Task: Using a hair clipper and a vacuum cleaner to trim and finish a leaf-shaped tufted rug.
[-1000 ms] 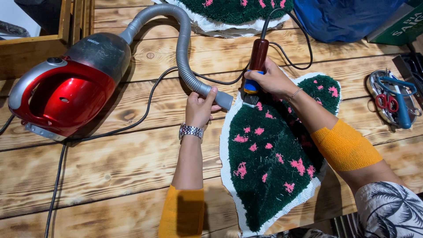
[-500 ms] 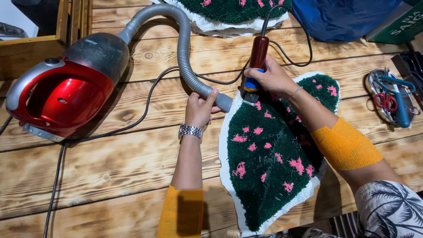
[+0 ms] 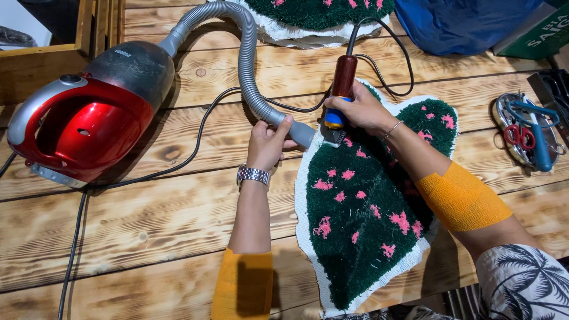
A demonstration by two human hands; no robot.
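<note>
At the centre of the frame the left hand is wrapped closed around the lower end of the grey ribbed vacuum hose, just above its nozzle, while the right hand is closed around the body of a corded trimmer with a dark red barrel, its head pressed onto the upper edge of the tufted rug. The rug lies flat on the wooden bench from the centre toward the lower right, dark green pile with pink flecks and a white cloth border. It looks soft, light and floppy, so it would likely sag if lifted by one corner; the bare border seems the better place to hold it, sparing the pile. The hose appears flexible but springy, and it probably tugs back toward the red vacuum cleaner at the left, so the grip near the stiff nozzle suits it. The trimmer looks rigid and smooth, best held round the barrel. Its cutting head is mostly hidden by the fingers and the nozzle. The rug's lower end is cut off by the frame, a second rug at the top edge is only partly seen, and the tray of tools at right is hard to make out.
</note>
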